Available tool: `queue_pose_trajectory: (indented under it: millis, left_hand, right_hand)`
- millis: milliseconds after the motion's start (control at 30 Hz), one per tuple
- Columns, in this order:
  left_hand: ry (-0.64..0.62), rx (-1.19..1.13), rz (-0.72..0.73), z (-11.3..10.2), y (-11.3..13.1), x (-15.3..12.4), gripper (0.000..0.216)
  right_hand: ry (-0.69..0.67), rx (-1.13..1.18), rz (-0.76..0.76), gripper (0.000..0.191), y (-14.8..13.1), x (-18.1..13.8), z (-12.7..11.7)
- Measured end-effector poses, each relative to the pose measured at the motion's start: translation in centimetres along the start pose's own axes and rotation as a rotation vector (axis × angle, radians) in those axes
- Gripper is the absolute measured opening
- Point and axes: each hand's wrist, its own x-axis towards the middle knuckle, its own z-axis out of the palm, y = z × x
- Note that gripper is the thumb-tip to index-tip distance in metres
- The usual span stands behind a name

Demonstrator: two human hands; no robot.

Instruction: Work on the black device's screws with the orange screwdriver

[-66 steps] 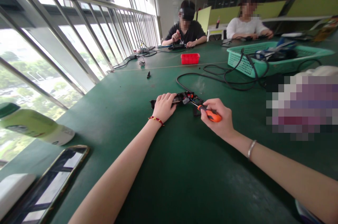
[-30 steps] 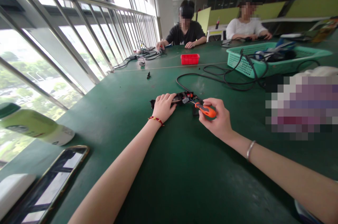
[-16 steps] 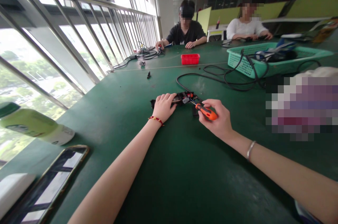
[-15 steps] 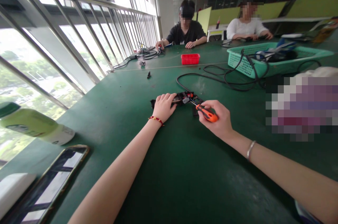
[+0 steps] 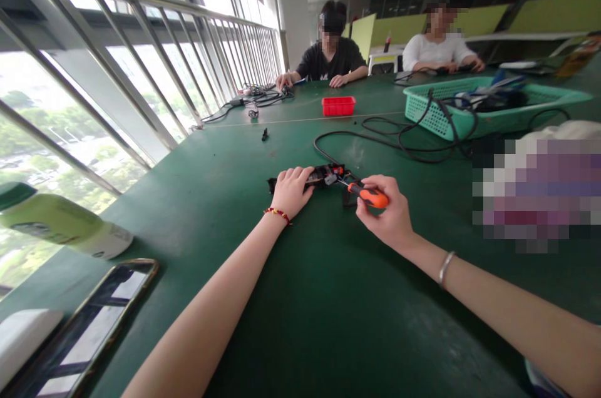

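My left hand [image 5: 292, 193] is wrapped over a dark, opened device with a black casing [image 5: 323, 175], pressing it to the green table. Its exact kind I cannot make out; grey and red parts show near its right end. In my right hand [image 5: 387, 210] is an orange and black screwdriver [image 5: 373, 197], held by the handle between thumb and fingers. The metal shaft points left, and its tip is at the right end of the device. A black piece [image 5: 350, 198] lies just below the shaft, partly hidden.
A black cable [image 5: 361, 133] runs across the table to a green basket [image 5: 427, 117] of items. A red bin [image 5: 338, 106] and small black part [image 5: 265, 134] lie ahead. At left are a bottle [image 5: 61, 220] and phone [image 5: 94, 329]. Two people sit across the table.
The screwdriver handle has turned and swung slightly up to the right. My right thumb and fingers have shifted on it. My left hand and the device stay in place.
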Motion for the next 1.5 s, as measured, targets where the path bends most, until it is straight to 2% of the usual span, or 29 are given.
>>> queue_pose_trajectory:
  millis: [200, 433, 633, 833, 1033, 1233, 1400, 1500]
  left_hand:
    - [0.003, 0.002, 0.005, 0.06, -0.12, 0.00, 0.038]
    - [0.008, 0.016, 0.005, 0.09, -0.10, 0.03, 0.038]
    - [0.021, 0.022, 0.012, 0.10, -0.08, 0.01, 0.038]
    - [0.013, 0.018, 0.007, 0.07, -0.09, 0.00, 0.038]
    - [0.014, 0.014, 0.009, 0.09, -0.11, 0.00, 0.038]
    - [0.009, 0.005, 0.006, 0.07, -0.06, 0.03, 0.038]
    - [0.008, 0.007, 0.000, 0.00, -0.03, 0.03, 0.038]
    - [0.013, 0.009, 0.005, 0.01, -0.03, 0.02, 0.039]
  right_hand:
    - [-0.094, -0.019, -0.001, 0.015, -0.14, 0.09, -0.20]
    - [-0.017, -0.042, -0.071, 0.030, -0.08, 0.07, -0.09]
    - [-0.080, -0.079, -0.063, 0.019, -0.04, 0.10, -0.14]
    - [-0.017, -0.045, -0.094, 0.032, -0.11, 0.07, -0.03]
    - [-0.083, -0.098, -0.100, 0.020, -0.06, 0.11, -0.13]
    - [-0.038, -0.068, -0.129, 0.030, -0.15, 0.12, -0.07]
    - [-0.068, -0.135, -0.130, 0.022, -0.11, 0.02, -0.08]
    - [-0.057, -0.113, -0.131, 0.026, -0.09, 0.09, -0.01]
